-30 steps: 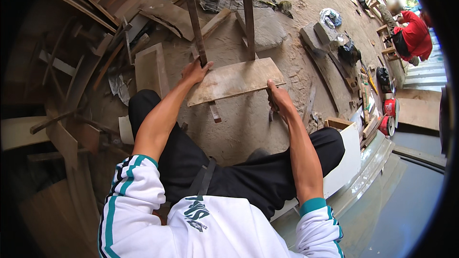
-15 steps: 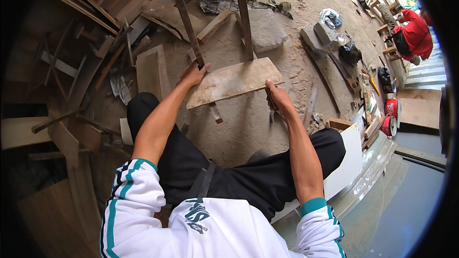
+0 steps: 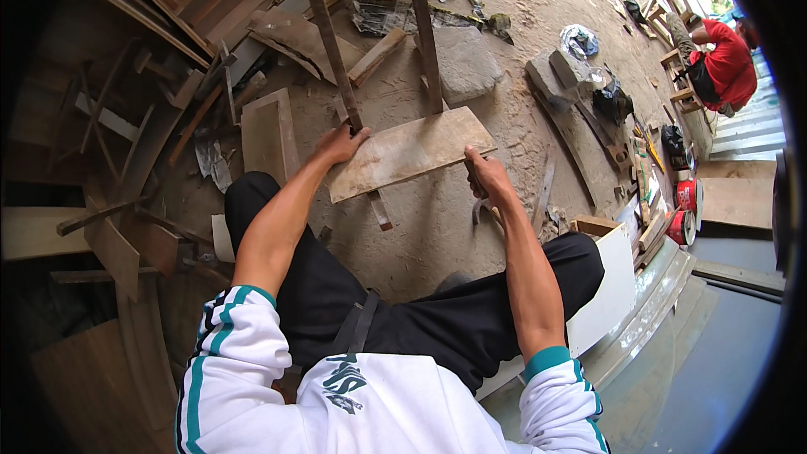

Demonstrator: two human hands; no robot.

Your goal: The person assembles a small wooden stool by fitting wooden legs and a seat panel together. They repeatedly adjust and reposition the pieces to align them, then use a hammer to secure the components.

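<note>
Hands (image 3: 338,145) (image 3: 486,176) on wooden board (image 3: 409,151)

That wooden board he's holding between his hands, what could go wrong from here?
The wooden board is gripped only at its edges by the left hand and right hand, so it might slip or twist. Bare fingers on rough wood risk splinters. Loose scrap wood around the legs could trip him.

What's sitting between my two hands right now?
In the head view, the flat wooden board spans the gap: the left hand grips its left end, the right hand its right end.
</note>
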